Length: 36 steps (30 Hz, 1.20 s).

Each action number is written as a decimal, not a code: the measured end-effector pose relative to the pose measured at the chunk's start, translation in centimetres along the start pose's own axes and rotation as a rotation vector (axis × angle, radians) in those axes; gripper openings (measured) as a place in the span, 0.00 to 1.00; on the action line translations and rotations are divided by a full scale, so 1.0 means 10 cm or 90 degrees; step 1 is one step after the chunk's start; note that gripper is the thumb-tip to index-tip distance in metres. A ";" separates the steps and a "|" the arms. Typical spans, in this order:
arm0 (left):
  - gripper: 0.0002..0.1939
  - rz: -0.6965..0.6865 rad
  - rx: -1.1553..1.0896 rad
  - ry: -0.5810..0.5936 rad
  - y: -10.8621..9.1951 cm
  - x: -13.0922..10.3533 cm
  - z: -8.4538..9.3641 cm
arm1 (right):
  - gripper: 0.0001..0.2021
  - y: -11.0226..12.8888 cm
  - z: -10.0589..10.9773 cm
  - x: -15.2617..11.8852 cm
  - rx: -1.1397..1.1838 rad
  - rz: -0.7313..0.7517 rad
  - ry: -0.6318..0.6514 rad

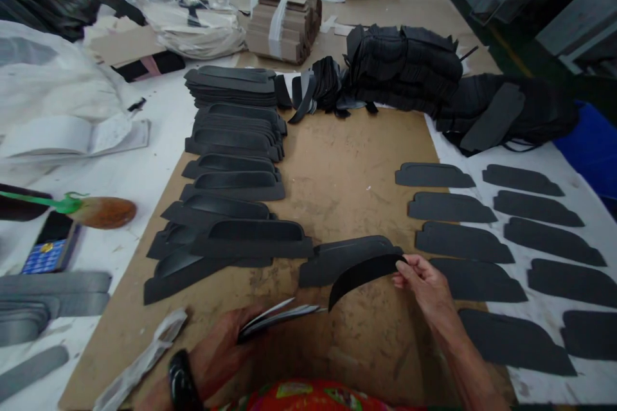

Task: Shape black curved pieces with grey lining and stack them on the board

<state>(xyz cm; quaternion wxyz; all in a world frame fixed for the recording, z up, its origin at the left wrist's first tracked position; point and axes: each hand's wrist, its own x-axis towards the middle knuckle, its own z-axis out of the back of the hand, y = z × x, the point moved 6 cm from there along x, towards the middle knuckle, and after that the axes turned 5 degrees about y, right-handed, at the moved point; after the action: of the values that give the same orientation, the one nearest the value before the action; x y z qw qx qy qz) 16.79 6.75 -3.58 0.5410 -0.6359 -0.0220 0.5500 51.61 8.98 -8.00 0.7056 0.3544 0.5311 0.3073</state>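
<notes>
Pinching curved black strip (362,275) by its rt end, right hand (427,286); left hand (219,350) grips thin stack (277,318).

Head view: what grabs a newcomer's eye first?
The right hand pinches a curved black strip at centre bottom, while the left hand holds a thin stack of pieces. Flat dark cutouts lie in two neat columns at right, and overlapping piles run up the brown board at left.
</notes>
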 end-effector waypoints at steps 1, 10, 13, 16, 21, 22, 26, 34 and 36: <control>0.04 -0.036 0.063 -0.009 -0.03 -0.03 -0.05 | 0.19 0.01 0.01 0.04 -0.001 0.008 0.002; 0.26 -0.285 0.543 -0.270 -0.35 0.11 -0.23 | 0.18 0.04 0.08 0.19 -0.012 0.038 -0.014; 0.26 -0.308 0.640 -0.330 -0.26 0.16 0.02 | 0.18 0.04 0.08 0.18 -0.003 0.033 -0.008; 0.26 -0.288 0.696 -0.343 -0.16 0.21 0.31 | 0.18 0.05 0.06 0.17 -0.024 0.032 -0.014; 0.32 -0.214 0.738 -0.366 -0.11 0.23 0.86 | 0.18 0.09 0.03 0.19 -0.014 0.036 -0.026; 0.33 -0.209 0.743 -0.360 -0.11 0.21 0.93 | 0.18 0.10 0.02 0.18 -0.009 0.036 -0.024; 0.32 -0.266 0.720 -0.361 -0.24 0.04 0.93 | 0.17 0.12 0.03 0.12 0.020 0.027 -0.043; 0.18 -0.460 0.623 -0.250 -0.52 0.06 -0.28 | 0.17 0.07 -0.14 -0.01 0.066 0.037 -0.119; 0.20 -0.461 0.651 -0.228 -0.54 0.18 -0.49 | 0.17 0.08 -0.19 -0.02 0.038 0.038 -0.132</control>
<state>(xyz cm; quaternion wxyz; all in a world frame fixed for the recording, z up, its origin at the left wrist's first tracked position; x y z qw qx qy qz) 24.16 6.86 -1.89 0.9145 -0.1492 -0.0603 0.3713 49.71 9.60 -7.61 0.7361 0.4211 0.4536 0.2740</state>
